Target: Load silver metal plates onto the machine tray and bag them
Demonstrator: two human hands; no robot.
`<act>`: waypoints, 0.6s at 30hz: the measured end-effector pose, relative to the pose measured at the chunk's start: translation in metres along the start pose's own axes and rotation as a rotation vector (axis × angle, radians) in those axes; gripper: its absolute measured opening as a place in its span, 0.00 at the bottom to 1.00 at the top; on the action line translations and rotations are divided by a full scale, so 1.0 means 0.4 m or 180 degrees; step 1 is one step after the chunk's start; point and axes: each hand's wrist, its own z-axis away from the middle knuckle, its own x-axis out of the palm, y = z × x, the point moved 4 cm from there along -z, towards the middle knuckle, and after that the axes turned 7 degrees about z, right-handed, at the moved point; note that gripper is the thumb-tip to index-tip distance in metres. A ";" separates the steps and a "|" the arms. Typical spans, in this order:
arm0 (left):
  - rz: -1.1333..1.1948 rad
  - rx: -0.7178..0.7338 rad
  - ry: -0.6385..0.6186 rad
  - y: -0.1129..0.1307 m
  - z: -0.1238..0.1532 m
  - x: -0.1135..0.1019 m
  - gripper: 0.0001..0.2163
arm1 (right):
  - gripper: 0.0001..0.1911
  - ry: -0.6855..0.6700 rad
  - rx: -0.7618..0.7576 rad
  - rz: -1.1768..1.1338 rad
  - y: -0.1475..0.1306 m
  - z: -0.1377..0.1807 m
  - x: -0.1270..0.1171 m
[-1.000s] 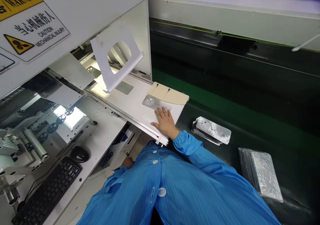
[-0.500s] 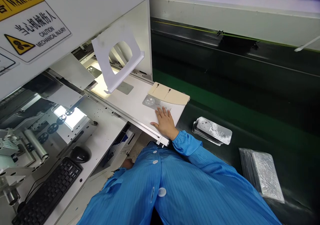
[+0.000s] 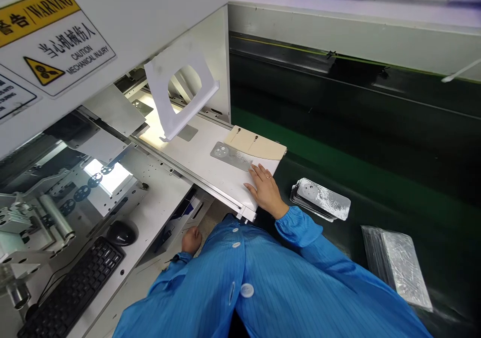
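My right hand [image 3: 265,190] lies flat with fingers apart on the near right corner of a white machine tray [image 3: 203,165], holding nothing. Just beyond its fingertips lies a grey flat plate with round holes [image 3: 230,155], beside a beige guide block [image 3: 255,143]. My left hand [image 3: 191,240] hangs low by my blue coat, below the tray edge, its fingers curled; whether it holds anything is hidden. To the right of my right hand, a stack of silvery plates [image 3: 321,198] rests on the dark green belt [image 3: 376,178].
A second wrapped stack of plates [image 3: 400,265] lies farther right on the belt. A white bracket with a round opening [image 3: 180,92] stands over the tray. A keyboard [image 3: 71,290] and mouse [image 3: 121,233] sit at lower left under a warning label [image 3: 52,42].
My right hand has slid off the grey plate toward the right, onto the tray's corner. The plate now lies uncovered. My left hand has come more into view.
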 end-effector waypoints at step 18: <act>-0.1290 0.0943 0.0033 0.280 -0.476 -0.084 0.11 | 0.23 0.0798 0.0050 -0.0469 0.077 0.158 0.001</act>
